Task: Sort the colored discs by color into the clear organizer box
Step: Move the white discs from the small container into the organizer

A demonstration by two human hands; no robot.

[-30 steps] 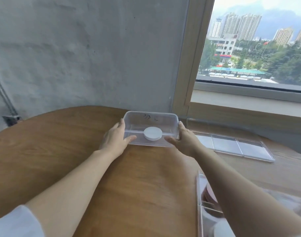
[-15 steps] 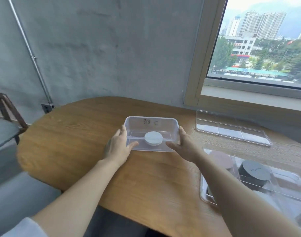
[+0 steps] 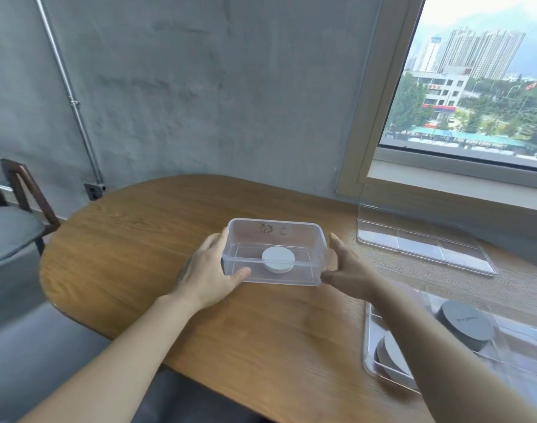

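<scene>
White disc lies alone in a clear tub at twelve o'clock on the table. Left hand and right hand clasp the tub's ends at nine and three, thumbs on its near wall, probably to steady or shift it. The organizer at four o'clock holds a grey disc.

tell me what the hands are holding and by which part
The left hand and right hand grip the clear tub by its two short ends.
</scene>
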